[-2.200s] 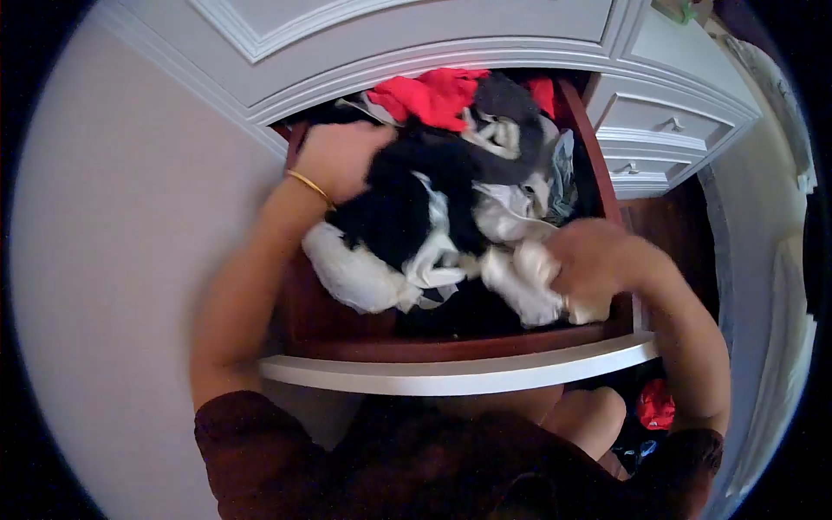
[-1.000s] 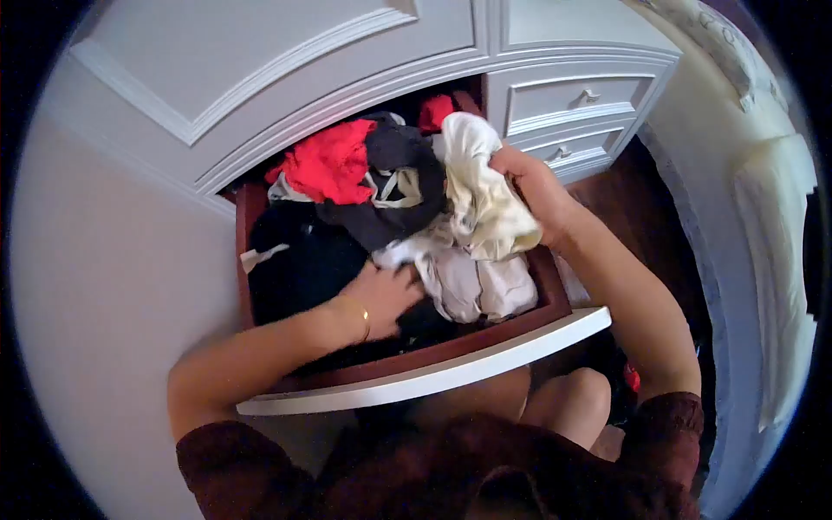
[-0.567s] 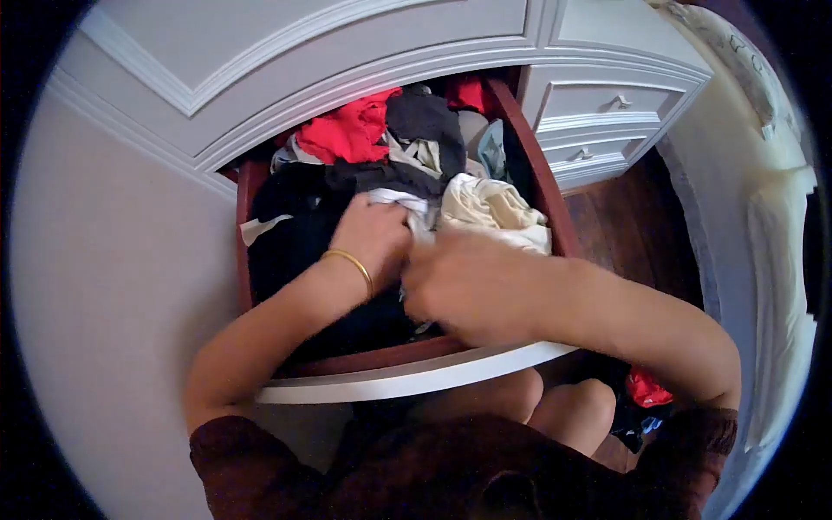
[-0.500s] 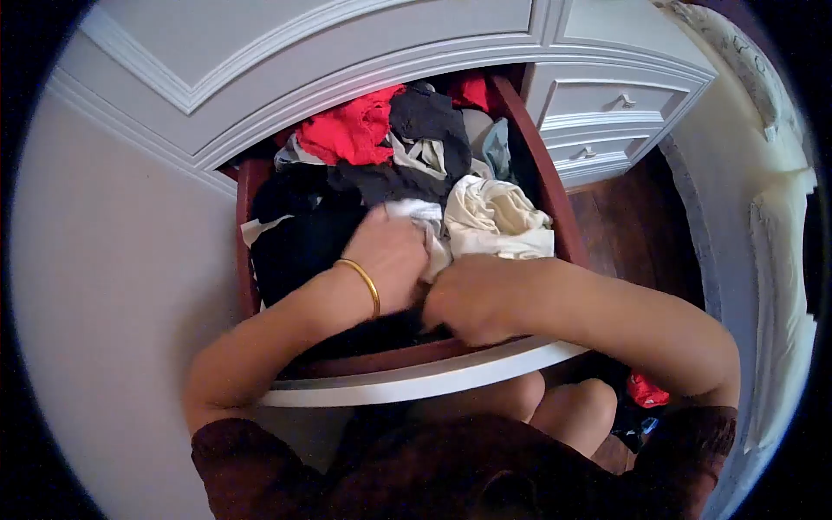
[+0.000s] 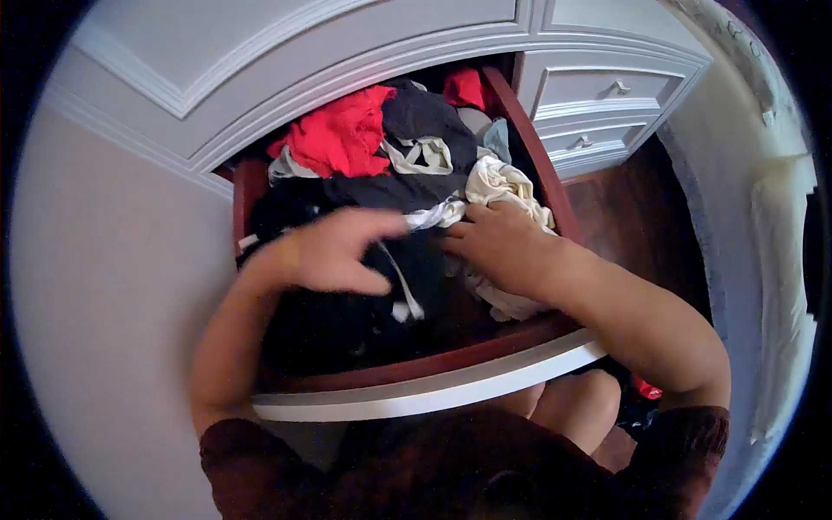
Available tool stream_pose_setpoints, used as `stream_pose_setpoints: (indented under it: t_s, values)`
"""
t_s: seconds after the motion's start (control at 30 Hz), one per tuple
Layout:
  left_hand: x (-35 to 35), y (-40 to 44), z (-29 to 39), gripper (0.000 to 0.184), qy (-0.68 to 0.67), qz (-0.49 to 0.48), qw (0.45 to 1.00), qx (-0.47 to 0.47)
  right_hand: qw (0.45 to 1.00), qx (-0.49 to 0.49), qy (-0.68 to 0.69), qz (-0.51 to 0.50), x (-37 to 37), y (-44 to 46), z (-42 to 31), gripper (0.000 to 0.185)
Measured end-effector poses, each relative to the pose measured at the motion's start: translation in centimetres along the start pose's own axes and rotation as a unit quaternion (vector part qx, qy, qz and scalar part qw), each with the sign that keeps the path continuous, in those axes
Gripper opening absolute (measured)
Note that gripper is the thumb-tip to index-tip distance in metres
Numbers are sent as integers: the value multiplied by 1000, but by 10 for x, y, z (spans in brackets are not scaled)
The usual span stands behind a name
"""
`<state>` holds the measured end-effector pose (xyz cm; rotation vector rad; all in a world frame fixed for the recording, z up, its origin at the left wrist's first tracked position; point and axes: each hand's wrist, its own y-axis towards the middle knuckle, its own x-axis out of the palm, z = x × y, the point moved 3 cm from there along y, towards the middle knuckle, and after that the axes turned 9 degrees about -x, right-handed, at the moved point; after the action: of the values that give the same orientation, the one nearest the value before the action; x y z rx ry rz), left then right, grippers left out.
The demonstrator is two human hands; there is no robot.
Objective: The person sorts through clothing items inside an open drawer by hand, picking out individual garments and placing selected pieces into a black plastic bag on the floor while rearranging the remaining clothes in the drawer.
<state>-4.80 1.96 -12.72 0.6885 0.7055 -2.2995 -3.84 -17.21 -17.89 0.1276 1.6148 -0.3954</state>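
An open drawer (image 5: 416, 393) is full of clothes. Over the black garments (image 5: 329, 321) at its left, my left hand (image 5: 342, 250) is blurred, thumb and fingers spread, holding nothing. My right hand (image 5: 503, 238) lies with fingers apart on the clothes at the right, touching the cream garment (image 5: 500, 184) and close to a twisted white cloth (image 5: 438, 214). Between the hands, a thin white strap (image 5: 406, 290) rests on the black fabric. Behind them lie a red garment (image 5: 342, 134) and a dark grey garment (image 5: 423, 117) with a pale band.
White cabinet panels (image 5: 347, 35) rise behind the drawer, and two smaller closed drawers (image 5: 607, 87) stand at the right. Beyond the dark wooden floor (image 5: 620, 204) is a bed with pale covers (image 5: 780, 286). A pale wall (image 5: 121, 260) is close on the left.
My hands have moved apart: the left went up and left and opened, the right spread over the clothes at the right. The white cloth now lies farther back, and the strap shows between the hands.
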Motion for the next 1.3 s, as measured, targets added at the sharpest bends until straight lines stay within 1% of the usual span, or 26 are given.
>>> stream_pose_setpoints:
  t_s: [0.03,0.07,0.1,0.17,0.2,0.23,0.27,0.3,0.33,0.37,0.43,0.47,0.5,0.57,0.67,0.77,0.8,0.83,0.9,0.93,1.0,1.03,1.07,1.2,1.23,1.3]
  values:
    - [-25,-12,11,50,-79,65,994,-37,1000,0,15,-22,-3,1,0,50]
    - [-38,-29,16,53,-176,199,957,-115,999,-7,31,-32,-5,-1,1,52]
    - [-52,-42,-22,49,-390,189,901,-22,997,-15,64,-35,-5,0,3,52]
    - [-59,-43,-37,45,-588,244,771,27,991,-30,126,-44,-7,5,9,53]
    - [-62,-43,-33,48,-624,217,750,29,975,-9,221,-25,-15,5,7,54]
    - [-65,-47,-11,52,-630,74,748,192,934,-20,354,48,-17,3,9,50]
    - [-64,-48,-13,52,-627,101,750,183,881,-12,469,51,-20,6,11,47]
    - [-60,-45,-18,53,-625,128,750,174,815,-5,578,51,-25,7,12,45]
    - [-53,-36,-16,55,-683,169,705,93,697,-3,712,85,-25,8,13,43]
    - [-52,-32,-1,55,-677,96,705,188,610,-22,775,163,-22,14,21,56]
    - [-48,-20,22,53,-637,151,748,107,586,-39,755,290,-55,6,16,65]
    - [-45,-16,28,51,-628,159,757,80,572,-61,759,304,-66,2,13,74]
    - [-42,-14,33,46,-647,123,748,85,518,-95,801,286,-72,-3,12,78]
    - [-43,-12,31,39,-607,196,767,72,486,-49,832,264,-72,-6,10,78]
    - [-47,-16,37,31,-618,210,753,91,402,-47,859,314,-88,-9,4,62]
    - [-62,-28,18,23,-610,283,732,110,429,34,823,371,-73,-5,21,38]
    - [-69,-35,17,16,-578,333,733,133,403,26,829,386,-75,-4,25,22]
    - [-76,-40,17,10,-544,382,731,155,392,64,809,432,-68,-4,33,21]
    - [-87,-49,23,6,-411,506,737,181,370,52,798,473,-68,-9,40,19]
    - [-89,-50,25,5,-376,535,736,178,361,57,797,481,-65,-9,46,16]
    - [-92,-54,29,4,-304,589,729,171,397,102,754,512,-64,-13,54,14]
    - [-92,-56,31,4,-291,597,730,160,414,124,732,527,-64,-14,58,13]
    - [-93,-58,32,5,-277,606,730,150,447,107,688,561,-65,-14,63,12]
    - [-98,-64,47,8,-187,632,743,113,493,136,587,627,-109,-37,61,12]
    - [-100,-65,52,9,-172,620,758,105,536,135,538,637,-125,-42,66,13]
    - [-107,-67,62,13,-141,594,787,91,569,72,460,678,-152,-51,77,16]
